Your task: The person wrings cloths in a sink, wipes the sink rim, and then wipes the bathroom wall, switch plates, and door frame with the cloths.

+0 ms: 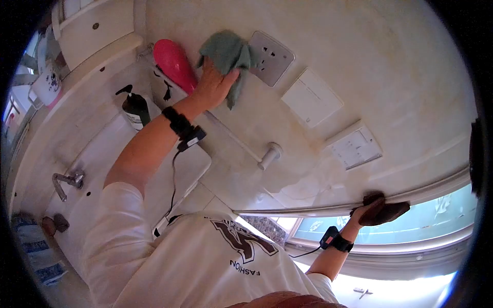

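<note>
My left hand (214,87) presses a folded grey-green cloth (226,51) flat to the pale wall, its fingers partly hidden under the fabric. Just left of it is a bright pink, rounded object (173,61) that looks like the back of a hairbrush. A metal-framed power socket (272,58) sits right of the cloth. Low on the right, my right hand (365,211) grips a dark brown item (393,213) beside the frame of a frosted window or door. What kind of item it is, I cannot make out.
A dark pump bottle (136,109) stands by the white basin (120,149), near a chrome faucet (69,182). Two wall switch plates (312,97) and a stubby metal holder (270,155) stick out from the wall. A patterned mug (47,84) sits far left. Cables hang from both wrist straps.
</note>
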The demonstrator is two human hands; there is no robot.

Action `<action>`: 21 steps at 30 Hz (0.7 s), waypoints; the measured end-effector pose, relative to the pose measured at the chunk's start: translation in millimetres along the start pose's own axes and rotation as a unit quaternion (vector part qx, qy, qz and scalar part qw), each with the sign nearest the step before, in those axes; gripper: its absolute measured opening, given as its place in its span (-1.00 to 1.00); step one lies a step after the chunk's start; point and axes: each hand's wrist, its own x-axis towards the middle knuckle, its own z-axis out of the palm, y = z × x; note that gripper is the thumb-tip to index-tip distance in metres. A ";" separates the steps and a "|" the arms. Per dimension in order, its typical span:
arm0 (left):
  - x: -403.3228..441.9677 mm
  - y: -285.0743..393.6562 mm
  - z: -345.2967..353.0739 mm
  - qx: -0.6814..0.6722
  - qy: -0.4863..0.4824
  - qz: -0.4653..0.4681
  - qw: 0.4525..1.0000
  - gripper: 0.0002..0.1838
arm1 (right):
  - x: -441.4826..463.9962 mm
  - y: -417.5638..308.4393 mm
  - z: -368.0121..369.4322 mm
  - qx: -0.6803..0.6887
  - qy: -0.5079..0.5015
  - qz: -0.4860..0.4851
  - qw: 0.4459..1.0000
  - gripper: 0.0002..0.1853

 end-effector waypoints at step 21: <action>-120.6 92.6 63.7 -0.023 -0.070 0.122 0.990 -0.72 | -10.5 14.3 -9.8 -0.046 -0.025 0.011 0.999 -0.35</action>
